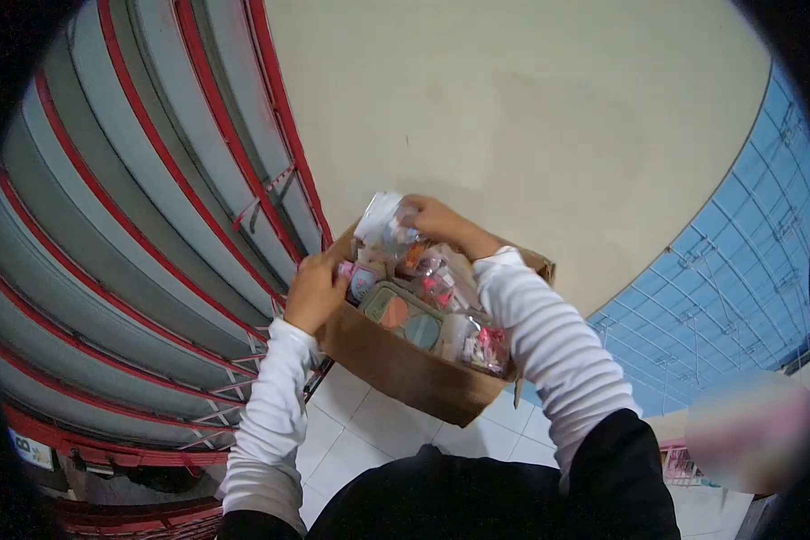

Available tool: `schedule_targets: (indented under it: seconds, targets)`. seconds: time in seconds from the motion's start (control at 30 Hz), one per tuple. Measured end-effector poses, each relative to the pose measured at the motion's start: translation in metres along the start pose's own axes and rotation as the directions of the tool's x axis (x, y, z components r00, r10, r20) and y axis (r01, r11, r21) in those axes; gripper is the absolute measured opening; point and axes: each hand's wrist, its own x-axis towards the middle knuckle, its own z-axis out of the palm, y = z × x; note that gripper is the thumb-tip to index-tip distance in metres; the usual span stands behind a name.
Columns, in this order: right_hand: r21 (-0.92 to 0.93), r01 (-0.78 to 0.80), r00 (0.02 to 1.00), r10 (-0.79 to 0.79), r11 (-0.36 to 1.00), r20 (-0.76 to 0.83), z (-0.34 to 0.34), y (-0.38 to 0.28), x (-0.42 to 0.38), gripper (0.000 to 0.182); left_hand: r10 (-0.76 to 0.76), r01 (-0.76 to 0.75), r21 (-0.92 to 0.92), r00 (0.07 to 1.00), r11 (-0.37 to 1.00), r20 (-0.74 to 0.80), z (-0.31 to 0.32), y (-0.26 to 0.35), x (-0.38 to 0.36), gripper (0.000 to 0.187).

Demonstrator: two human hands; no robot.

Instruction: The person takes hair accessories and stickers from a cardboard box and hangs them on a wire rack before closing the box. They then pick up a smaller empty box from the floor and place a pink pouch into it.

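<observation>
A brown cardboard box [405,369] stands in front of me, filled with small packaged items. My right hand [439,223] grips a clear plastic package with a white top [382,216] above the far left part of the box. At the box's left edge is my left hand [315,290], its fingers bent over the rim beside a small pink and blue item [360,282]. An olive tray with orange and grey round shapes [400,315] lies near the front rim. Clear packs with pink contents [484,348] fill the right corner.
Grey shelves with red edges [166,180] rise on the left. A beige wall [531,108] is beyond the box. Blue wall panel with wire grid [711,297] stands on the right. White floor tiles [378,423] show below; a blurred round patch covers the lower right.
</observation>
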Motion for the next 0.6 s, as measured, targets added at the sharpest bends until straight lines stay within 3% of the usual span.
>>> schedule_targets:
  seconds: [0.03,0.07,0.13,0.17,0.23,0.27,0.3,0.33,0.37,0.43,0.47,0.53,0.6]
  targets:
    - [-0.188,0.136,0.989,-0.121,0.973,0.089,0.007,0.010,0.016,0.045,0.040,-0.040,0.024,0.999,0.999,-0.009,0.003,-0.002,-0.003,0.030]
    - [-0.190,0.138,0.988,-0.122,0.972,0.093,0.015,0.010,0.021,0.045,0.079,-0.078,0.047,0.997,0.996,-0.015,0.004,-0.002,-0.005,0.027]
    - [-0.580,0.217,0.975,-0.149,0.785,0.163,0.037,0.014,0.022,0.042,0.003,-0.003,-0.002,1.000,1.000,-0.013,0.009,-0.006,-0.006,0.024]
    - [-0.577,0.220,0.974,-0.148,0.786,0.170,0.046,0.009,0.023,0.042,-0.004,0.004,-0.029,1.000,1.000,0.000,0.014,-0.012,-0.007,0.024]
    - [-0.846,0.236,0.935,0.124,0.478,0.331,0.059,0.001,0.021,0.040,-0.018,0.019,-0.057,1.000,0.998,0.016,0.017,-0.015,-0.011,0.025]
    - [-0.844,0.238,0.933,0.127,0.480,0.336,0.069,0.009,0.017,0.040,-0.023,0.023,0.024,1.000,0.999,-0.018,0.014,-0.008,-0.014,0.024]
    - [-0.869,0.136,0.990,-0.049,0.475,0.129,0.079,0.017,0.009,0.034,-0.023,0.028,0.104,0.998,0.994,-0.052,0.011,-0.002,-0.016,0.024]
    - [-0.873,0.030,0.971,-0.222,0.487,-0.091,0.084,0.018,0.004,0.029,-0.024,0.029,0.102,0.998,0.994,-0.049,0.006,0.003,-0.015,0.024]
    - [-0.873,0.027,0.971,-0.219,0.487,-0.092,0.084,0.017,0.004,0.029,0.036,-0.019,0.184,0.996,0.983,-0.087,0.002,0.008,-0.012,0.024]
    - [-0.977,0.032,0.922,-0.384,0.211,-0.053,0.084,0.014,0.002,0.028,0.103,-0.069,0.266,0.988,0.961,-0.118,0.001,0.010,-0.004,0.024]
    - [-0.977,0.026,0.922,-0.384,0.211,-0.058,0.084,0.011,0.002,0.028,0.119,-0.101,0.190,0.989,0.976,-0.083,0.002,0.010,0.001,0.023]
    - [-0.905,0.066,0.928,-0.360,0.419,-0.099,0.083,0.003,0.001,0.024,0.149,-0.143,0.111,0.988,0.983,-0.050,0.006,0.011,0.008,0.023]
    - [-0.871,0.024,0.937,-0.316,0.491,-0.152,0.079,-0.006,-0.004,0.022,0.156,-0.161,0.038,0.981,0.986,0.118,0.009,0.016,0.014,0.025]
